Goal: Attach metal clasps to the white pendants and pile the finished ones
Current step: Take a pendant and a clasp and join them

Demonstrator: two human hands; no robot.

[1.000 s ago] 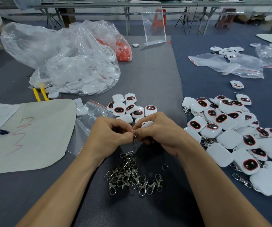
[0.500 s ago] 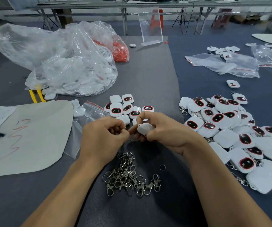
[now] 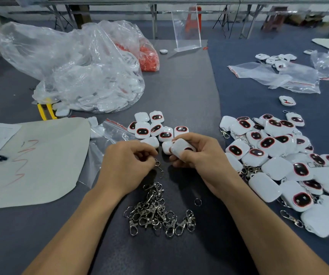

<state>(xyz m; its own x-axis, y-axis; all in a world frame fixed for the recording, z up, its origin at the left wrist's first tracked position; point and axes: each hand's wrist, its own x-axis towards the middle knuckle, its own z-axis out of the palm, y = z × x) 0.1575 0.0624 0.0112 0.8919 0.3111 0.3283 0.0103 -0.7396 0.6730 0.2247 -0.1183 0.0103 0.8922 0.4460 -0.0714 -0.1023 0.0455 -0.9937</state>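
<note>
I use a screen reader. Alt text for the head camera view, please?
A person's left hand pinches a metal clasp while the right hand holds a white pendant, just beyond a pile of loose clasps. Finished pendants are heaped to the right.

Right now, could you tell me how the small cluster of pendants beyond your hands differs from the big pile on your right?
The small cluster holds about ten pendants; the big pile holds many more. No clasps show in the small cluster, while metal clasps stick out of the big pile. The small cluster lies on the grey mat, the big pile on the blue cloth. Both hold white pendants, many showing dark, red-rimmed faces.
</note>
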